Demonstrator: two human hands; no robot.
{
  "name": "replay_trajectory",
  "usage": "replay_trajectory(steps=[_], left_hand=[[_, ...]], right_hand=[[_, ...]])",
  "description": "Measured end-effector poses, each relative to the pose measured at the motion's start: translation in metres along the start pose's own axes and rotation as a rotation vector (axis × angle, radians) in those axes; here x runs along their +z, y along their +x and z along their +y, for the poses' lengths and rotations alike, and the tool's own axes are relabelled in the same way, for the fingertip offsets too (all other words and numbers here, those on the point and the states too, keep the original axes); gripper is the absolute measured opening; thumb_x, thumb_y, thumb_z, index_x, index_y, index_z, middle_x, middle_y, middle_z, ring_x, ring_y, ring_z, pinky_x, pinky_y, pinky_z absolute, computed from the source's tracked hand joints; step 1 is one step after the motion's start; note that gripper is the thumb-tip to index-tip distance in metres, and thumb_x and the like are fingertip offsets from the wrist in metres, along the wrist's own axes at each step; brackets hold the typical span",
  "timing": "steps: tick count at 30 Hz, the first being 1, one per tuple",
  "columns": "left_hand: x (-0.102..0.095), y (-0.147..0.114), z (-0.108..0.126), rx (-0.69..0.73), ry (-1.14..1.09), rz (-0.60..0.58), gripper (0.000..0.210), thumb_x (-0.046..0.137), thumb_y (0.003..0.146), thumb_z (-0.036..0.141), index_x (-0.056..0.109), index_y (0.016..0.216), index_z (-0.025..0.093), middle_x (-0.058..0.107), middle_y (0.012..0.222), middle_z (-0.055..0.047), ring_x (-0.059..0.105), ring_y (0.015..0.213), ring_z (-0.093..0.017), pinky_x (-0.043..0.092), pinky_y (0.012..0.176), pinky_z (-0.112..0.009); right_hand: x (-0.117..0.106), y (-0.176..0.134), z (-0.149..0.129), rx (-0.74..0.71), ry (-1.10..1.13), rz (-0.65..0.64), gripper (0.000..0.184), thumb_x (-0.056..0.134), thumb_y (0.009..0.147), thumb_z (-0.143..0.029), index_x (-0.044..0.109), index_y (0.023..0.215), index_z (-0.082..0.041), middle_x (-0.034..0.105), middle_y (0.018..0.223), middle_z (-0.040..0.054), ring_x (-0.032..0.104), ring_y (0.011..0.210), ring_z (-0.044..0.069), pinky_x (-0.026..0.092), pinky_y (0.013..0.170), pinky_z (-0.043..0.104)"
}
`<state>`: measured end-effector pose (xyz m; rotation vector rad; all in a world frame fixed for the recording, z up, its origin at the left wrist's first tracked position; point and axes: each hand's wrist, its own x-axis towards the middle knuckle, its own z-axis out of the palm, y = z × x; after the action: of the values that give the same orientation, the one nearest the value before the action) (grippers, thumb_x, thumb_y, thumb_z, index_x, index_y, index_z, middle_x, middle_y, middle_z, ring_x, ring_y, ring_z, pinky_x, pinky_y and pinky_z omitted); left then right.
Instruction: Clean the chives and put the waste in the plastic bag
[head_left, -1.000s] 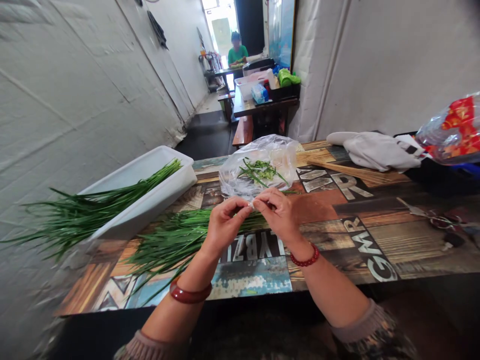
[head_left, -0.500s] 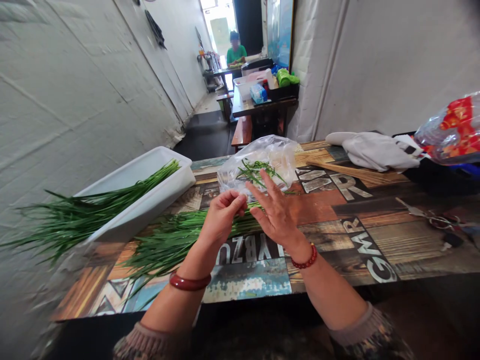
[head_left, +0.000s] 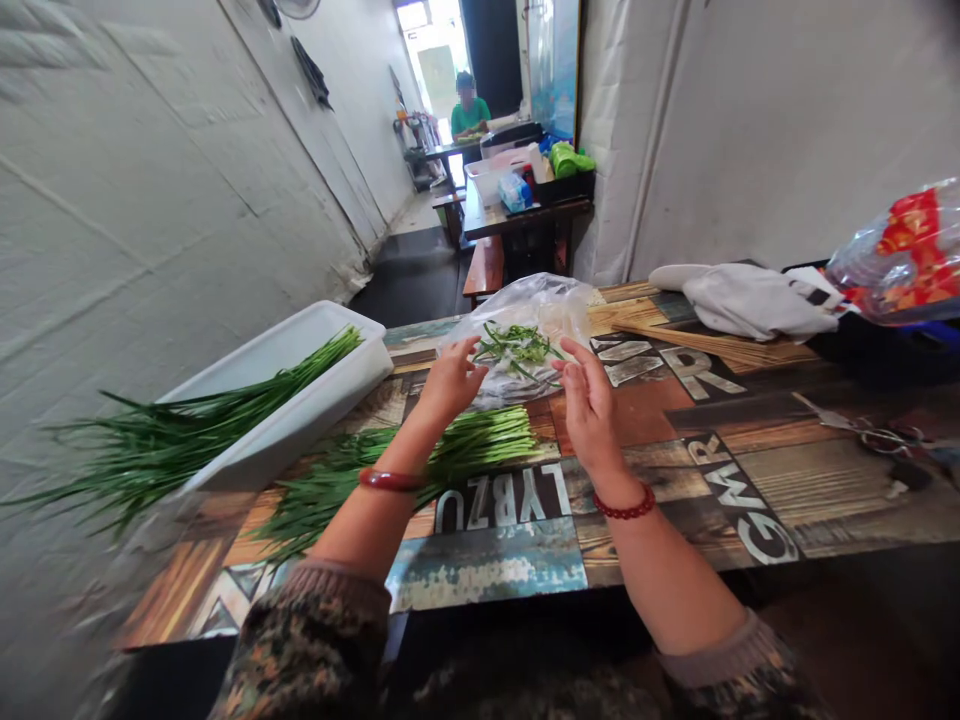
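My left hand [head_left: 452, 382] is at the left side of a clear plastic bag [head_left: 551, 293], thumb and fingers apart with nothing seen between them. On the bag's right side is my right hand [head_left: 591, 408], its fingers loosely bent and parted. Short green scraps [head_left: 517, 345] lie on the bag between both hands. Just below, a bundle of garlic chives [head_left: 495, 432] lies on the table, its cut ends pointing right and my left forearm crossing over it. More garlic chives [head_left: 247, 400] hang over the left end of a white plastic bin [head_left: 319, 312].
The wood-patterned table [head_left: 495, 565] has a grey cloth [head_left: 739, 298], thin wooden sticks [head_left: 697, 342] and scissors [head_left: 862, 432] on its right. A red-printed plastic package [head_left: 900, 250] is at the far right. Farther back, a person in green [head_left: 469, 117] sits at another table.
Both hands have moved apart and toward the bag. My left hand has opened from a pinch, and the cut ends of the chives now show. The scraps on the bag lie more heaped.
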<state>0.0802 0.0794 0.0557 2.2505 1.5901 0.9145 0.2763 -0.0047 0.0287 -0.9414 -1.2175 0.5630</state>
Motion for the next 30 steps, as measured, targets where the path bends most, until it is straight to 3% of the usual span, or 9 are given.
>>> replay_trajectory(steps=[4,7,9,12,15,22,26,30], left_hand=[[-0.019,-0.038,0.001,-0.003,-0.077,-0.066,0.047,0.059,0.085,0.037,0.057,0.126,0.016,0.066,0.108,-0.011,0.066,0.082,-0.017,0.053,0.076,-0.032],[-0.037,-0.071,-0.001,0.056,-0.001,-0.153,0.059,0.057,0.086,0.046,0.049,0.136,0.016,0.062,0.123,-0.016,0.064,0.104,-0.024,0.05,0.093,-0.042],[-0.044,-0.091,-0.007,0.108,0.129,-0.231,0.072,0.063,0.081,0.051,0.043,0.142,0.017,0.053,0.138,-0.019,0.052,0.126,-0.03,0.041,0.106,-0.048],[-0.043,-0.114,-0.017,0.077,0.341,-0.318,0.096,0.075,0.067,0.055,0.035,0.147,0.02,0.04,0.151,-0.02,0.037,0.139,-0.037,0.026,0.113,-0.059],[-0.038,-0.131,-0.02,0.029,0.449,-0.35,0.104,0.08,0.062,0.048,0.029,0.149,0.024,0.038,0.153,-0.017,0.036,0.14,-0.037,0.023,0.114,-0.06],[-0.05,-0.138,-0.016,0.139,0.491,-0.41,0.089,0.072,0.069,0.025,0.033,0.149,0.025,0.045,0.149,-0.013,0.049,0.128,-0.031,0.04,0.103,-0.045],[-0.052,-0.131,-0.021,0.168,0.502,-0.435,0.087,0.072,0.069,0.022,0.035,0.148,0.024,0.062,0.129,-0.012,0.06,0.11,-0.028,0.046,0.092,-0.04],[-0.051,-0.131,-0.019,0.189,0.648,-0.359,0.079,0.068,0.07,0.019,0.042,0.144,0.022,0.068,0.114,-0.012,0.061,0.1,-0.03,0.047,0.082,-0.04]], right_hand=[[-0.002,0.0,-0.003,0.041,0.033,0.02,0.037,0.037,0.1,-0.042,0.056,0.126,-0.023,0.06,0.129,0.0109,0.064,0.104,0.018,0.052,0.09,0.035],[-0.002,0.0,-0.002,0.064,0.053,0.048,0.036,0.039,0.1,-0.043,0.058,0.123,-0.023,0.062,0.125,0.0096,0.065,0.101,0.018,0.051,0.09,0.035],[-0.001,0.001,0.001,0.088,0.077,0.071,0.036,0.04,0.099,-0.045,0.059,0.12,-0.023,0.064,0.123,0.0092,0.065,0.1,0.018,0.051,0.088,0.035],[-0.001,0.001,0.006,0.119,0.103,0.085,0.037,0.041,0.098,-0.047,0.06,0.118,-0.023,0.064,0.122,0.0092,0.065,0.098,0.018,0.051,0.083,0.033],[-0.001,0.0,0.008,0.13,0.09,0.075,0.037,0.041,0.098,-0.047,0.06,0.118,-0.023,0.064,0.122,0.0088,0.065,0.099,0.017,0.051,0.082,0.031],[-0.001,-0.001,0.006,0.125,0.026,0.081,0.039,0.038,0.098,-0.049,0.062,0.116,-0.023,0.066,0.116,0.0071,0.065,0.095,0.017,0.051,0.079,0.031],[0.0,0.0,0.009,0.132,0.03,0.078,0.039,0.039,0.097,-0.05,0.062,0.115,-0.023,0.066,0.116,0.0074,0.065,0.094,0.017,0.051,0.078,0.031],[-0.001,0.0,0.01,0.131,0.024,0.085,0.038,0.039,0.097,-0.049,0.062,0.115,-0.024,0.067,0.115,0.0071,0.065,0.093,0.017,0.051,0.078,0.031]])
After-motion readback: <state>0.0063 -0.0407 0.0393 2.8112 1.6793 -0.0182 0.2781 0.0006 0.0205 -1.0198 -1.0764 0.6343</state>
